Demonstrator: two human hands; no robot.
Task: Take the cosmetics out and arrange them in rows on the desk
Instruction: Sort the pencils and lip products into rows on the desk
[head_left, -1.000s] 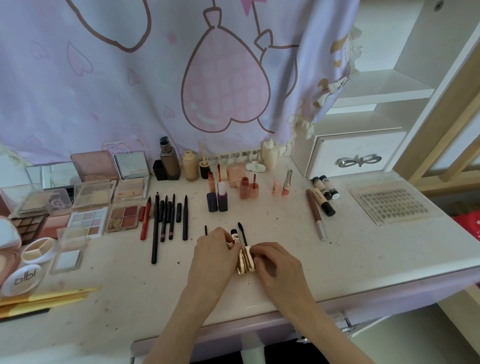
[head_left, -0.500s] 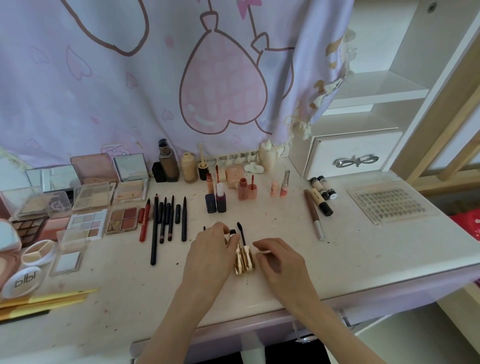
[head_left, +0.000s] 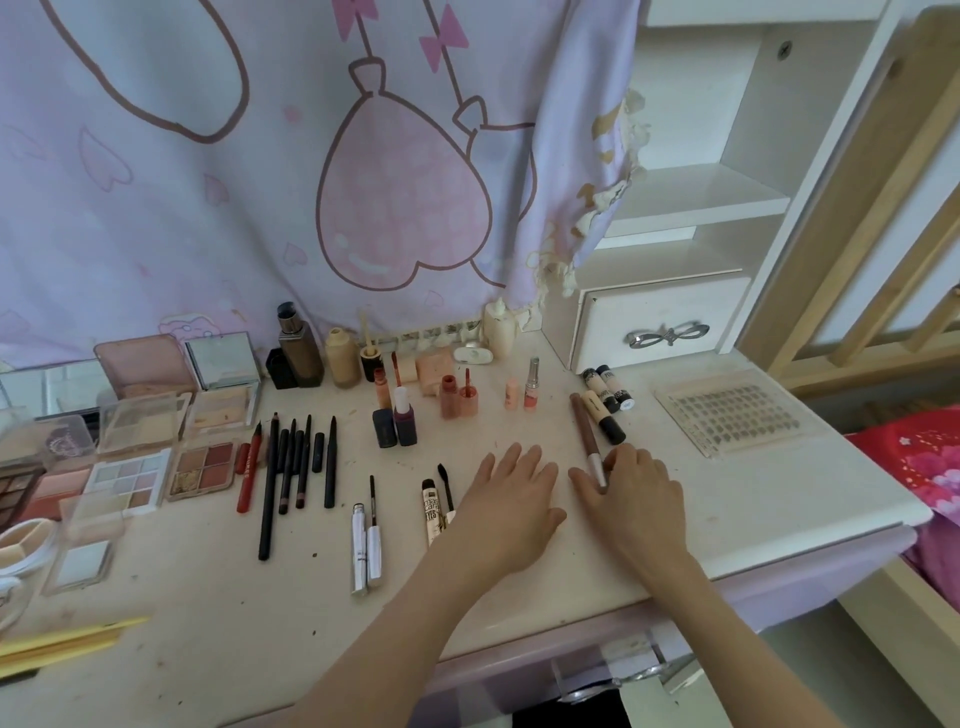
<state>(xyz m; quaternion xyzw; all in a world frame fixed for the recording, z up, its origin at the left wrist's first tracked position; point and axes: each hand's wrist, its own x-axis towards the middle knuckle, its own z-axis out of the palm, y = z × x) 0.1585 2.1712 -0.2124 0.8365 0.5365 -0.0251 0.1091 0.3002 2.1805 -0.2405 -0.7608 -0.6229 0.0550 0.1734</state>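
Cosmetics lie in rows on the white desk (head_left: 753, 499). My left hand (head_left: 506, 501) rests flat on the desk with straight fingers, beside a mascara tube (head_left: 430, 506) and a black wand (head_left: 444, 480). A bit of gold casing (head_left: 448, 518) shows at its edge. My right hand (head_left: 634, 493) pinches the silver end of a long brown pen (head_left: 586, 431) between thumb and fingers. The pen lies next to black-and-cream concealer tubes (head_left: 605, 410).
Dark pencils (head_left: 296, 467) and two silver tubes (head_left: 366, 551) lie left of my hands, with open palettes (head_left: 202, 465) further left. Bottles (head_left: 300, 353) and lip glosses (head_left: 457, 397) stand at the back. A nail-sticker sheet (head_left: 727, 415) and a drawer box (head_left: 660, 322) are at right.
Both hands let go of the gold pieces. My right hand moved right and took the brown pen's silver end. My left hand flattened on the desk.
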